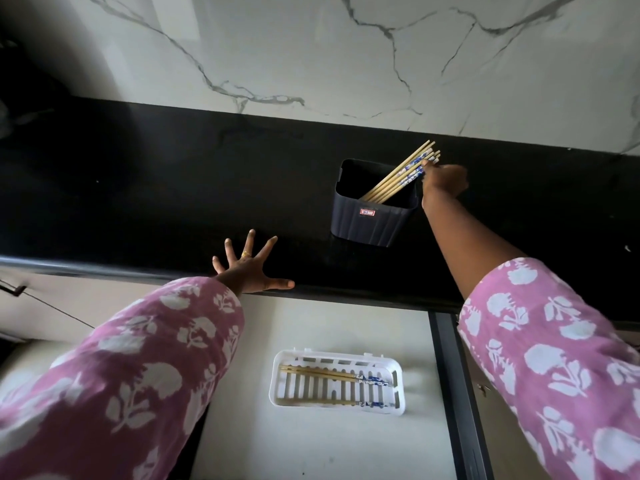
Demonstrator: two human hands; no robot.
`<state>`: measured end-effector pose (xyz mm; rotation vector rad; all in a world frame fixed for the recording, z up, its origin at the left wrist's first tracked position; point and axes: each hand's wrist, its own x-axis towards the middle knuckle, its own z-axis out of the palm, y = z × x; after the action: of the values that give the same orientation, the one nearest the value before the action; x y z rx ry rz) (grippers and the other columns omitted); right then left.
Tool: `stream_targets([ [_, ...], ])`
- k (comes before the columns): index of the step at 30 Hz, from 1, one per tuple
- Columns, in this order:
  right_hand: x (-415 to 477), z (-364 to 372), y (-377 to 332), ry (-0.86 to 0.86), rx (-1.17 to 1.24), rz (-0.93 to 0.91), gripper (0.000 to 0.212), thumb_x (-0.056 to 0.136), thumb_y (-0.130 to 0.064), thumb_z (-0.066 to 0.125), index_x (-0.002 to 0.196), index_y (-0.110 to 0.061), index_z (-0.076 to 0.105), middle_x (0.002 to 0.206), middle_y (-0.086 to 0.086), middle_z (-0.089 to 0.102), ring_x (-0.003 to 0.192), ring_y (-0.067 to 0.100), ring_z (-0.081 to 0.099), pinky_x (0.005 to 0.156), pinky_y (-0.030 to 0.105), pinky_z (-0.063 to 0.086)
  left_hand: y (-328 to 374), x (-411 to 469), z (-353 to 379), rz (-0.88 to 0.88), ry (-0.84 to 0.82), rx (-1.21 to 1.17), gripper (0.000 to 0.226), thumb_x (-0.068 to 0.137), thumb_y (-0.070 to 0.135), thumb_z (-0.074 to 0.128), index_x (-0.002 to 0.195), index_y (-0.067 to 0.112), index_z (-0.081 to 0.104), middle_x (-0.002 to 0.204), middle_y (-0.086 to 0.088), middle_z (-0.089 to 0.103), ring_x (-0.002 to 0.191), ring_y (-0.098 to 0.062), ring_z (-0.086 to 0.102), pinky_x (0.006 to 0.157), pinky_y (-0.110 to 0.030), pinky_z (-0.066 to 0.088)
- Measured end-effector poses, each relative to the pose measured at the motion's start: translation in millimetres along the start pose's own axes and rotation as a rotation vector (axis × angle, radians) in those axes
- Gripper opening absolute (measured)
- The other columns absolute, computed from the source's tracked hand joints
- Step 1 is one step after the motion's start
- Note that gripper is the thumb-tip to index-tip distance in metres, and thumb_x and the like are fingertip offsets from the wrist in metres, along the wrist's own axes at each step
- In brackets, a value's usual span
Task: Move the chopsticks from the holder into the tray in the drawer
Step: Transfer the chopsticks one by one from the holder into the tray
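A dark ribbed holder (370, 216) stands on the black counter, with several wooden chopsticks (398, 176) with blue-and-white ends leaning out to its upper right. My right hand (445, 180) reaches to their patterned ends, fingertips pinched on them. My left hand (247, 268) rests flat on the counter's front edge, fingers spread, a ring on one finger. Below, in the open drawer, a white slotted tray (337, 384) holds chopsticks in the tray (332, 375) lying lengthwise, one along the back and one along the front.
The black counter (138, 188) runs across the view below a white marble wall (311, 57). The drawer floor (311, 445) is pale, with a dark rail (453, 393) along its right side. Pink floral sleeves cover both forearms.
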<state>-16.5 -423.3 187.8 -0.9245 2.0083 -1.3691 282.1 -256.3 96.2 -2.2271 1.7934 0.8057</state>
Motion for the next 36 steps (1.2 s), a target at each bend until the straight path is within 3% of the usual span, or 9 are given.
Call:
stream_targets([
  [8,6,4,-6,-0.02,0.118,0.056,0.024,0.081,-0.013,0.072,0.098,0.004,0.068,0.094,0.017,0.073,0.083,0.023,0.072,0.077,0.036,0.061,1,0,-1,-0.001,-0.005,-0.003,0.111,0.062,0.081,0.059,0.143,0.053,-0.012,0.153,0.01,-0.031,0.139,-0.041,-0.027,0.11,-0.065,0.0],
  [13,-3,-10,-20,-0.002,0.203,0.024,0.022,0.08,-0.011,0.071,0.095,0.005,0.07,0.068,0.009,0.065,0.057,0.015,0.062,0.074,0.04,0.061,-1,-1,2,0.005,0.012,-0.042,0.111,0.059,0.082,0.059,0.142,0.054,-0.009,0.154,0.011,-0.03,0.139,-0.039,-0.027,0.11,-0.064,-0.001],
  [16,-7,-29,-38,0.029,0.25,-0.025,0.021,0.079,-0.01,0.07,0.093,0.006,0.071,0.062,0.007,0.063,0.056,0.016,0.062,0.075,0.041,0.06,-2,-2,2,-0.007,0.034,-0.111,0.106,0.062,0.081,0.058,0.144,0.053,-0.003,0.156,0.012,-0.023,0.141,-0.035,-0.026,0.111,-0.061,-0.003],
  [22,-31,-70,-77,0.067,0.436,-0.05,0.017,0.086,-0.008,0.063,0.093,0.006,0.07,0.056,0.001,0.057,0.049,0.007,0.055,0.053,0.019,0.052,12,0,-10,-0.094,0.24,-0.536,0.077,0.086,0.057,0.054,0.15,0.027,0.023,0.16,-0.006,0.004,0.147,-0.028,-0.001,0.115,-0.054,0.002],
  [27,-60,-81,-82,0.106,0.593,0.046,0.02,0.086,-0.01,0.064,0.098,0.005,0.069,0.059,0.001,0.06,0.054,0.007,0.06,0.058,0.018,0.056,65,-14,-45,0.12,0.337,-0.84,0.06,0.094,0.037,0.055,0.145,0.014,0.036,0.15,-0.009,0.038,0.137,-0.026,0.037,0.112,-0.034,0.029],
  [30,-79,-82,-77,0.085,0.722,0.196,0.02,0.085,-0.009,0.066,0.099,0.005,0.068,0.063,0.003,0.06,0.054,0.007,0.061,0.053,0.014,0.054,99,-27,-69,0.278,0.376,-1.046,0.055,0.093,0.037,0.056,0.14,0.012,0.045,0.14,-0.007,0.051,0.131,-0.019,0.046,0.105,-0.024,0.033],
  [34,-105,-81,-59,-0.015,0.845,0.459,0.009,0.087,-0.01,0.066,0.087,-0.002,0.062,0.069,0.004,0.057,0.061,0.01,0.059,0.066,0.022,0.058,127,-41,-92,0.445,0.382,-1.316,0.052,0.096,0.042,0.047,0.137,0.011,0.047,0.132,-0.008,0.057,0.125,-0.021,0.052,0.106,-0.03,0.037],
  [36,-119,-77,-47,-0.059,0.842,0.464,0.011,0.091,-0.014,0.06,0.097,-0.005,0.061,0.07,-0.002,0.053,0.066,0.014,0.056,0.065,0.019,0.055,130,-48,-98,0.491,0.404,-1.446,0.046,0.098,0.037,0.046,0.135,0.011,0.049,0.122,-0.007,0.062,0.117,-0.018,0.057,0.101,-0.029,0.04],
])
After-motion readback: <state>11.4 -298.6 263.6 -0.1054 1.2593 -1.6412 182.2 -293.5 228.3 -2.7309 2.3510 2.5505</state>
